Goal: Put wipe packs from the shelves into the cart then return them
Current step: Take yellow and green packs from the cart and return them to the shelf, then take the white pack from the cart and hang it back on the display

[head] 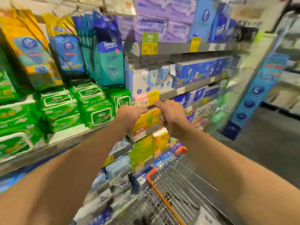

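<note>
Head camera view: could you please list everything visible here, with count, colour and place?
green wipe packs: several, green and white, stacked on the left shelf.
hanging packs: several, yellow, blue and teal, above the green ones.
purple packs: several, top shelf.
blue boxes: a row, middle shelf at right.
yellow packs: a few, on the shelf between the hands.
price tags: several, yellow, on shelf edges.
cart: one, wire with orange trim, lower centre.
left hand: reaching to the yellow packs; blurred.
right hand: beside it, forefinger extended.
</note>
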